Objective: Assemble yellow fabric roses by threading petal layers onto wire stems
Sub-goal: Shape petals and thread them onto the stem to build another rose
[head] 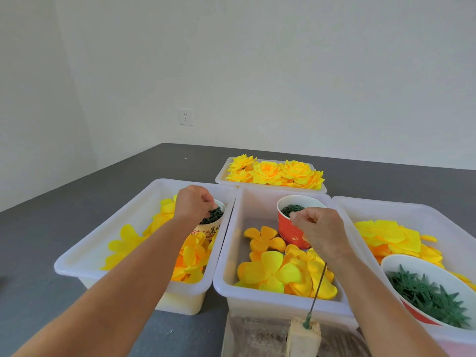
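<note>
Grey tabletop (pixel 77 210): left hand (pixel 192 202) pinches green pieces (pixel 213 215) in a cup, right hand (pixel 319 230) grips the wire stem (pixel 318 289).

Bright, even daylight — soft shadows only, no glare; wide-angle bending at the edges, slight overall softness.

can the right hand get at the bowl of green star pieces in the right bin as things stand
Probably yes. The bowl lies open-topped in the right bin, just beside the right forearm, with nothing over it. But the right hand already pinches something small at the red cup, so it may need freeing first.
</note>
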{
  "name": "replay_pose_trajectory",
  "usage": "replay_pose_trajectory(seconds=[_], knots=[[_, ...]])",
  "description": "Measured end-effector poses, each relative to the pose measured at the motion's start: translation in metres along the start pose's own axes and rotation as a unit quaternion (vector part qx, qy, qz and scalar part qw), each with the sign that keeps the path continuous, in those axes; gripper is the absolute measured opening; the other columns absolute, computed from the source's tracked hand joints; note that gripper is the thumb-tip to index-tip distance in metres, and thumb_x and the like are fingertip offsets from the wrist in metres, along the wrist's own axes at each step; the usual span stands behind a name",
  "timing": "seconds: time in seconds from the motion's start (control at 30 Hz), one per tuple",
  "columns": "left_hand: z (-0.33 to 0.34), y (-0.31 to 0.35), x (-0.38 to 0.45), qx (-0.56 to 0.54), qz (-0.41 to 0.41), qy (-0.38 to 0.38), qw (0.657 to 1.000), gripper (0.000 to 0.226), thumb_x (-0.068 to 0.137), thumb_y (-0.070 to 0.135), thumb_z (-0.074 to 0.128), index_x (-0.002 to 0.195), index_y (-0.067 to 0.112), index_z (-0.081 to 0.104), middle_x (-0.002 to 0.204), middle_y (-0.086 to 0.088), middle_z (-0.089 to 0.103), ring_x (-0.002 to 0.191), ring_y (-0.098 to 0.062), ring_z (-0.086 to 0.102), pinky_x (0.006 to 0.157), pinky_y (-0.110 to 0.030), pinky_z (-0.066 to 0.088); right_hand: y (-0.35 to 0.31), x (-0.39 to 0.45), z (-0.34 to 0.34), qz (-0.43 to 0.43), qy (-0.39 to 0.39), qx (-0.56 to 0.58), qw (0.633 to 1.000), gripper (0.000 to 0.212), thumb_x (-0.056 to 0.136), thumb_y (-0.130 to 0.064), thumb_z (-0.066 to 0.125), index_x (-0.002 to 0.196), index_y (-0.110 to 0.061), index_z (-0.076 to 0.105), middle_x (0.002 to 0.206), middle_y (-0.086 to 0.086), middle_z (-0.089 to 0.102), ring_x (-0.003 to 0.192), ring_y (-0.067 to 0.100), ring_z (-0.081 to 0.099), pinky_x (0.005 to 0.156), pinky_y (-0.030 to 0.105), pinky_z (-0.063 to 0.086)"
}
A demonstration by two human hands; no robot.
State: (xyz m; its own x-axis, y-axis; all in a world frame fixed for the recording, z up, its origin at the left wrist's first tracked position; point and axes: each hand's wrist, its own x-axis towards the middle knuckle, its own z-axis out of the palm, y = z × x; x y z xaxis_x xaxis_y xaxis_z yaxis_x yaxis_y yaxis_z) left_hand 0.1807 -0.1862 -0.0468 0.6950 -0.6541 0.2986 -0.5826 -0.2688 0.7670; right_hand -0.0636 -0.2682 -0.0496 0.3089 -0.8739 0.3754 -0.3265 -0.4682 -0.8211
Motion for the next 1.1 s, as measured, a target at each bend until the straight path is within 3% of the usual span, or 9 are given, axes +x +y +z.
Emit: replay_pose_trajectory(seconds=[0.1, 0.2, 0.43, 0.57, 0.67, 0.73, 0.93, 1.1], knots=[[-0.002, 0.008, -0.002, -0.104, -0.011, -0.001, 0.995, 0.010, 0.075, -0.002, 0.073, 0.077, 0.007, 0.068, 0.070, -0.010, 0.068, 0.057, -0.016, 0.064, 0.057, -0.015, 0.053, 0.000, 0.001, 0.001, -0.006, -0.006, -0.005, 1.000, 0.011, 0.086, -0.021, 0.067, 0.082, -0.012, 0.073, 0.072, -0.010, 0.060, 0.071, 0.008, 0.053, 0.071, 0.027, 0.045], [-0.006, 0.024, -0.010, -0.270, -0.012, -0.045, 0.962, 0.020, 0.075, -0.013, 0.069, 0.091, -0.002, 0.066, 0.079, -0.012, 0.068, 0.065, -0.017, 0.066, 0.062, -0.017, 0.056, -0.001, -0.002, 0.001, -0.015, -0.013, 0.007, 1.000, 0.011, 0.085, -0.021, 0.068, 0.077, -0.015, 0.071, 0.070, -0.011, 0.061, 0.071, 0.008, 0.054, 0.069, 0.025, 0.046], [0.003, 0.068, -0.049, -0.472, -0.013, -0.132, 0.872, 0.016, 0.078, -0.017, 0.060, 0.078, -0.001, 0.064, 0.063, -0.006, 0.069, 0.059, -0.017, 0.068, 0.060, -0.021, 0.056, -0.012, -0.011, -0.005, -0.029, -0.068, 0.115, 0.991, 0.012, 0.081, -0.012, 0.071, 0.079, -0.023, 0.072, 0.077, -0.011, 0.070, 0.071, -0.006, 0.061, 0.068, 0.010, 0.046], [0.016, 0.085, -0.076, -0.495, -0.006, -0.171, 0.852, 0.014, 0.074, -0.011, 0.064, 0.077, 0.003, 0.066, 0.063, -0.007, 0.068, 0.056, -0.017, 0.067, 0.058, -0.023, 0.056, -0.028, -0.019, -0.011, -0.019, -0.069, 0.223, 0.972, 0.009, 0.082, -0.011, 0.069, 0.082, -0.019, 0.073, 0.080, 0.000, 0.071, 0.069, -0.003, 0.061, 0.064, 0.010, 0.048], [0.021, 0.095, -0.090, -0.469, 0.045, -0.177, 0.864, 0.017, 0.070, -0.011, 0.068, 0.077, 0.004, 0.065, 0.065, -0.007, 0.067, 0.058, -0.015, 0.065, 0.060, -0.025, 0.056, -0.038, -0.026, -0.020, 0.009, -0.098, 0.329, 0.939, 0.008, 0.081, -0.017, 0.067, 0.081, -0.016, 0.075, 0.082, 0.005, 0.074, 0.077, 0.012, 0.068, 0.068, 0.023, 0.055], [0.022, 0.100, -0.100, -0.442, 0.082, -0.177, 0.875, 0.020, 0.068, -0.013, 0.070, 0.076, 0.004, 0.065, 0.068, -0.010, 0.067, 0.060, -0.014, 0.064, 0.060, -0.025, 0.056, -0.044, -0.033, -0.026, 0.036, -0.099, 0.367, 0.924, 0.012, 0.072, -0.023, 0.070, 0.079, -0.014, 0.076, 0.079, 0.006, 0.074, 0.074, 0.016, 0.070, 0.062, 0.023, 0.054], [0.019, 0.112, -0.117, -0.386, 0.135, -0.162, 0.898, 0.020, 0.068, -0.010, 0.074, 0.072, 0.008, 0.065, 0.065, -0.005, 0.067, 0.060, -0.014, 0.064, 0.058, -0.022, 0.054, -0.046, -0.050, -0.040, 0.051, -0.103, 0.367, 0.923, 0.024, 0.062, -0.030, 0.073, 0.079, -0.014, 0.077, 0.083, 0.011, 0.074, 0.076, 0.022, 0.072, 0.064, 0.025, 0.056], [0.016, 0.116, -0.129, -0.374, 0.155, -0.168, 0.899, 0.021, 0.070, -0.010, 0.073, 0.071, 0.009, 0.065, 0.067, -0.008, 0.065, 0.059, -0.012, 0.062, 0.058, -0.021, 0.053, -0.050, -0.062, -0.045, 0.034, -0.071, 0.352, 0.933, 0.005, 0.071, -0.013, 0.071, 0.072, -0.014, 0.076, 0.076, 0.011, 0.073, 0.069, 0.021, 0.070, 0.060, 0.024, 0.054]])
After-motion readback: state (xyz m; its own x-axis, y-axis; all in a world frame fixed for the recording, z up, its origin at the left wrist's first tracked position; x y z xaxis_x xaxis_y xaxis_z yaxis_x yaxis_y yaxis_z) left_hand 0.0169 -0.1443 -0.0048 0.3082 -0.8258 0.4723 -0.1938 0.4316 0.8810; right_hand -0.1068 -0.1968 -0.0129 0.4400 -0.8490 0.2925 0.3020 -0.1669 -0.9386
